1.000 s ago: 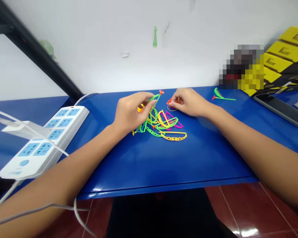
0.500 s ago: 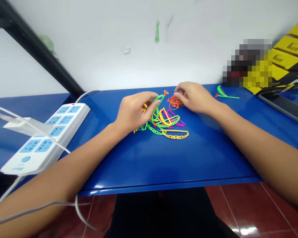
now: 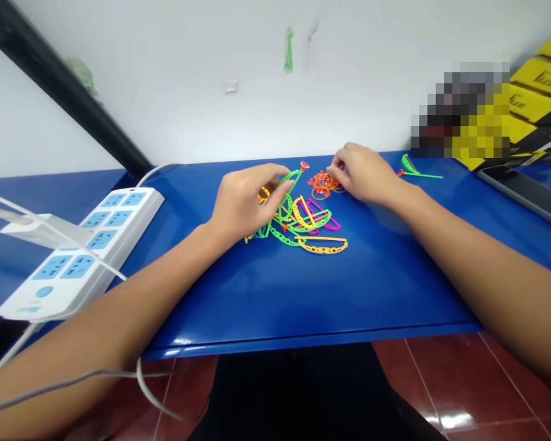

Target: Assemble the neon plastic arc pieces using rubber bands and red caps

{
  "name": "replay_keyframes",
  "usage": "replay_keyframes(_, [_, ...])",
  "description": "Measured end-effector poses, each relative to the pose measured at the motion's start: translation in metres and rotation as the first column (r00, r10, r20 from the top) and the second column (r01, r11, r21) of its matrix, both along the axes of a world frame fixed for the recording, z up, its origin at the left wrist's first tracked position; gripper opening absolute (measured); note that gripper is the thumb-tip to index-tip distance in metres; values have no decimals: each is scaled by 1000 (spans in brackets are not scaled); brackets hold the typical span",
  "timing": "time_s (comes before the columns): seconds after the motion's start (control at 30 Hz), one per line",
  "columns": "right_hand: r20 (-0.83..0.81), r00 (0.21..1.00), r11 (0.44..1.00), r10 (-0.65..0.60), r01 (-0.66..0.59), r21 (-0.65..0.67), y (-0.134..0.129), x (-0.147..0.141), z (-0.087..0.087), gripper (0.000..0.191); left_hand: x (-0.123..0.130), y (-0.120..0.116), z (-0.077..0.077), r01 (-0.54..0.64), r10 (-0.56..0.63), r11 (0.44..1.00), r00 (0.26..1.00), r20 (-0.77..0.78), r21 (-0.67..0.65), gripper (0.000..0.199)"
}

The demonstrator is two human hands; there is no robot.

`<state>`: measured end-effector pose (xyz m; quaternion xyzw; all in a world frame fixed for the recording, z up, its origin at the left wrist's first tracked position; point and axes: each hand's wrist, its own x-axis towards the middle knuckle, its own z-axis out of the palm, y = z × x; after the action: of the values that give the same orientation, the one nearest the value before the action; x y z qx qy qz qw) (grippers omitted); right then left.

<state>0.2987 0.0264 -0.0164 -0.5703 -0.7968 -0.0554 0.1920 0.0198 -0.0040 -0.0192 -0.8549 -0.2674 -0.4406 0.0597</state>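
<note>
A green toy bow (image 3: 292,178) is pinched between the thumb and fingers of my left hand (image 3: 248,196), an orange suction cup (image 3: 305,166) standing at its upper end. Under and beside that hand lies a tangled pile of plastic toy bows in green, yellow and pink, including a yellow bow (image 3: 324,248) nearest the front. My right hand (image 3: 362,171) has its thumb and fingertips closed at the right edge of a heap of orange rubber bands (image 3: 322,193) mixed with orange suction cups. A band loop runs up to those fingertips.
On the blue table (image 3: 303,300), a white power strip (image 3: 87,257) with cables lies at left. At right are a green bow with an arrow (image 3: 411,166), a phone (image 3: 526,193) and stacked yellow boxes (image 3: 537,107). A white wall closes off the back.
My right hand has shifted slightly right, uncovering more of the rubber bands. The left hand keeps its hold on the green bow. The whole view has tilted a little.
</note>
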Motion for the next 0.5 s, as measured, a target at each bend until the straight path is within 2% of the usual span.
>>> replay_keyframes(0.13, [-146,989,992,6,13,123,-1,-5,7,34,1,-2,1,1,-1,1000,1000,-6,-8,16])
replay_keyframes(0.2, [-316,948,996,37,-8,92,-3,-9,13,47,1,-3,2,8,-8,1000,1000,-5,-7,17])
replay_keyframes(0.27, [-555,831,997,32,-67,-43,-6,-15,18,58,1,-4,2,9,-9,1000,1000,-5,-9,18])
replay_keyframes(0.33, [-751,659,973,-30,-153,-173,-9,-19,21,63,1,-4,2,5,-5,1000,1000,-9,-20,18])
replay_keyframes(0.43, [-892,434,928,-129,-264,-263,-14,-24,26,57,1,-3,2,1,-1,1000,1000,-14,-30,19])
replay_keyframes(0.5, [-925,332,884,-182,-357,-302,-17,-27,29,52,1,-3,2,0,0,999,1000,-11,-33,19])
